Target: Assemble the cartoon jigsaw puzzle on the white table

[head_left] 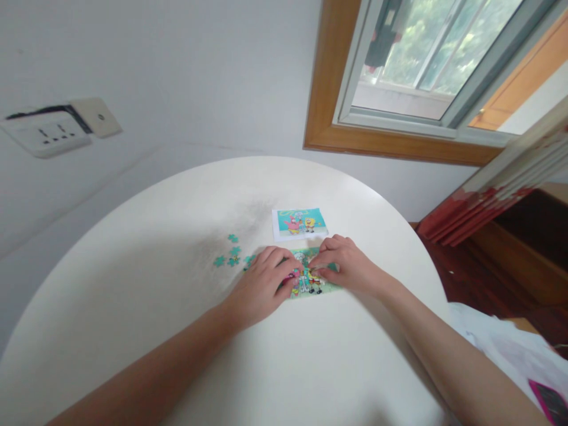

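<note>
A partly assembled jigsaw puzzle (305, 284) with cartoon figures lies flat on the white round table (284, 367). My left hand (265, 284) rests over its left part, fingers curled, thumb and fingertips close together near a pink piece. On the right part is my right hand (344, 264), its fingers bent and pinched at the yellow figure. What the fingertips hold, if anything, is too small to make out. Just behind the puzzle lies a reference picture card (302, 222) with the same figures. Several loose green puzzle pieces (234, 255) are left of my left hand.
A white wall with a socket (55, 133) stands beyond the table at the left. A wood-framed window (399, 145) and a red and white curtain (470, 210) are at the right. A white cloth or bag (501, 355) and a pink-edged dark object (550, 399) lie at the lower right.
</note>
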A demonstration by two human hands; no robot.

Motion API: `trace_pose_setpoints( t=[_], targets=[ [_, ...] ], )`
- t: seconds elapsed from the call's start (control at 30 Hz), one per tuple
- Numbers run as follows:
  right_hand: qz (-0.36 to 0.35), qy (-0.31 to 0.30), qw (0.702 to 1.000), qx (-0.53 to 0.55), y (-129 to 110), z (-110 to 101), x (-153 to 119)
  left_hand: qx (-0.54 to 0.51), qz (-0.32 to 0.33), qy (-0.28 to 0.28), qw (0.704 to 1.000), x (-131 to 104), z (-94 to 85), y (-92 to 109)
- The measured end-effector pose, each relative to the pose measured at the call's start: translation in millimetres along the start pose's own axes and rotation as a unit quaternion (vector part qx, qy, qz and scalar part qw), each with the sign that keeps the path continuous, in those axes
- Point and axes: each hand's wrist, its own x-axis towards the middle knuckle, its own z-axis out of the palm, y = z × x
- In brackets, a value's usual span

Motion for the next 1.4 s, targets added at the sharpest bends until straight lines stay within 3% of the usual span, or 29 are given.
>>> trace_pose_setpoints(
  t=[0.47,0.73,0.93,1.17,1.33,1.4],
  targets=[
    [0.007,-0.002,1.0,-0.002,-3,5,4,0.007,-0.003,-0.005,1.0,1,-0.1,0],
    [0.002,0.033,0.999,0.027,6,-9,-1,0.019,0.005,-0.003,1.0,-2,1.2,-2],
    [-0.017,-0.017,1.0,0.007,4,-7,-2,0.018,0.007,0.001,1.0,-1,0.8,-2],
    [-0.02,-0.009,1.0,-0.001,3,-9,0,0.016,0.011,-0.001,1.0,-1,1.0,-3],
    [0.074,0.091,0.993,0.006,32,-20,-6,0.02,0.008,0.003,1.0,-1,0.9,-3],
    [0.132,0.077,0.988,-0.01,47,-22,-11,0.02,0.009,0.003,1.0,-1,1.1,-4]
  ],
)
